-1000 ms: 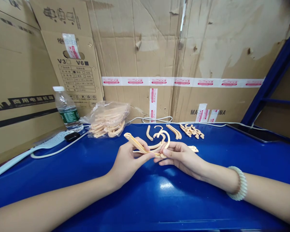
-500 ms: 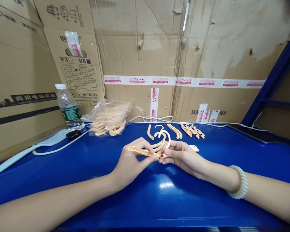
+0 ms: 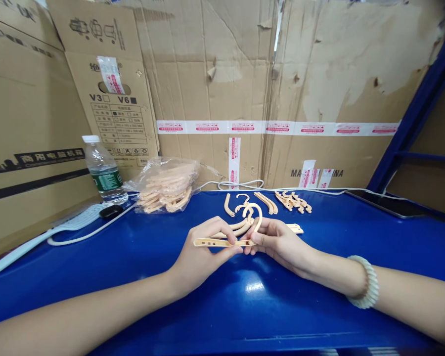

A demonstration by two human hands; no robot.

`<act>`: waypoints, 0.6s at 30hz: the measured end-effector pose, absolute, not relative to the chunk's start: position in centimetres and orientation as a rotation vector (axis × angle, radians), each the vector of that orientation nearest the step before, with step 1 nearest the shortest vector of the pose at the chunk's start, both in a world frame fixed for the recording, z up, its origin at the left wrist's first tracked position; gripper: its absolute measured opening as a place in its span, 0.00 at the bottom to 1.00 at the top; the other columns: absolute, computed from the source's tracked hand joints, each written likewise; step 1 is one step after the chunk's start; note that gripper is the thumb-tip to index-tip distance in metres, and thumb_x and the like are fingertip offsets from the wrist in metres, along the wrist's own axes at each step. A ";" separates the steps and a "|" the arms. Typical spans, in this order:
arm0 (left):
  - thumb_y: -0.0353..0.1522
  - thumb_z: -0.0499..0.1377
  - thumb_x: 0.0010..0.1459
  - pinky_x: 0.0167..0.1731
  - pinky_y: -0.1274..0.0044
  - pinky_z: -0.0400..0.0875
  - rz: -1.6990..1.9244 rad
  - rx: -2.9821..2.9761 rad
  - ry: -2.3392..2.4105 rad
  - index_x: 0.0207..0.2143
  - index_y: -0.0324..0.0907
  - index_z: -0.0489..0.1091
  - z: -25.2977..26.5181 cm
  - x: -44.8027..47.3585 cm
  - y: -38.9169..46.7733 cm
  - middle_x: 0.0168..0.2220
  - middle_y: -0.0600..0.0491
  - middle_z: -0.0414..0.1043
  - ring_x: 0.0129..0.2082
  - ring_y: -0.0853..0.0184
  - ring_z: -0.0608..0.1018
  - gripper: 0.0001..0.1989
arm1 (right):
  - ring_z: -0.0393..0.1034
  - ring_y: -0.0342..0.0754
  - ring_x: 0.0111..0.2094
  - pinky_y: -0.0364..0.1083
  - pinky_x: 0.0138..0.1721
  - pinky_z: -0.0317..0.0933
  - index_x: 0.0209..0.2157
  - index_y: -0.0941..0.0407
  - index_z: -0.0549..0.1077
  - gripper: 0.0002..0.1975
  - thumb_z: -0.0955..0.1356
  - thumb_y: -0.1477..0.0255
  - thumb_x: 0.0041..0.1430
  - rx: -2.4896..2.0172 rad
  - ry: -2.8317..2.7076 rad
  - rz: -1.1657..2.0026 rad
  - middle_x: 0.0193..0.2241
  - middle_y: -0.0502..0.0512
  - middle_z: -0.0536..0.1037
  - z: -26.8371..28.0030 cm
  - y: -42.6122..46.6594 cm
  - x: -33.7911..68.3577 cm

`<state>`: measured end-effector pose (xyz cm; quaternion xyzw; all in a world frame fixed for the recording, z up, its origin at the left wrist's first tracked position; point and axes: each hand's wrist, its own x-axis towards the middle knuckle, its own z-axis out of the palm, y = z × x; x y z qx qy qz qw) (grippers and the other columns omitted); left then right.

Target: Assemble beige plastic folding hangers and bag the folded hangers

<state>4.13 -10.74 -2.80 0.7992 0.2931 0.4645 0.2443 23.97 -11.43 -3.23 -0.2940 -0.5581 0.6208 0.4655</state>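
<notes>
Slotted cream strip [image 3: 222,243]: centre of frame, raised above the worktop [image 3: 267,311]; my left hand [image 3: 199,249] has thumb and fingers pinched on it, seemingly to keep the slots facing me. Cream hook [image 3: 260,217]: at the strip's right end; my right hand [image 3: 284,242] grips its base, likely to steady where both meet. Curved pieces [image 3: 266,203]: right of centre, side by side, probably for sorting.

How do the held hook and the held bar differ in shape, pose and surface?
The hook curls in a rounded bend, while the bar looks nearly straight. The hook rises upright from the right hand; the bar lies roughly level in the left hand. The bar shows small slots; none are visible on the hook. Both are pale beige.
</notes>
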 end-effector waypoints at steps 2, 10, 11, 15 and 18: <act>0.28 0.64 0.51 0.30 0.77 0.67 1.258 2.171 0.797 0.25 0.41 0.70 -2.8 4.1 -10.8 0.28 0.55 0.71 0.29 0.68 0.75 0.05 | 0.73 0.43 0.28 0.44 0.34 0.66 0.30 0.60 0.72 0.15 0.76 0.65 0.47 -0.721 -1.383 1.507 0.27 0.53 0.78 -3.3 -11.5 23.9; 0.30 0.65 0.51 0.30 0.76 0.67 1.233 2.195 0.819 0.25 0.41 0.70 -2.5 4.2 -10.9 0.27 0.53 0.71 0.29 0.66 0.75 0.06 | 0.71 0.43 0.26 0.45 0.32 0.65 0.27 0.58 0.71 0.14 0.76 0.66 0.47 -0.711 -1.399 1.443 0.23 0.50 0.76 -3.6 -11.5 23.8; 0.30 0.65 0.51 0.29 0.77 0.66 1.234 2.199 0.816 0.25 0.41 0.70 -2.5 4.2 -10.9 0.27 0.53 0.71 0.29 0.66 0.74 0.06 | 0.71 0.42 0.25 0.45 0.31 0.65 0.27 0.58 0.71 0.14 0.76 0.66 0.47 -0.715 -1.407 1.429 0.23 0.50 0.76 -3.7 -11.5 23.8; 0.30 0.65 0.51 0.28 0.77 0.66 1.225 2.193 0.795 0.25 0.41 0.70 -2.5 4.3 -10.9 0.27 0.53 0.72 0.29 0.67 0.74 0.06 | 0.69 0.42 0.24 0.44 0.30 0.64 0.26 0.58 0.70 0.13 0.75 0.65 0.48 -0.743 -1.442 1.370 0.22 0.49 0.75 -3.9 -11.4 23.8; 0.31 0.65 0.53 0.30 0.77 0.67 1.194 2.152 0.756 0.24 0.41 0.71 -2.4 4.3 -11.0 0.28 0.53 0.71 0.31 0.67 0.74 0.07 | 0.68 0.41 0.22 0.43 0.28 0.63 0.26 0.57 0.70 0.13 0.75 0.65 0.48 -0.763 -1.451 1.328 0.20 0.48 0.73 -3.9 -11.4 23.7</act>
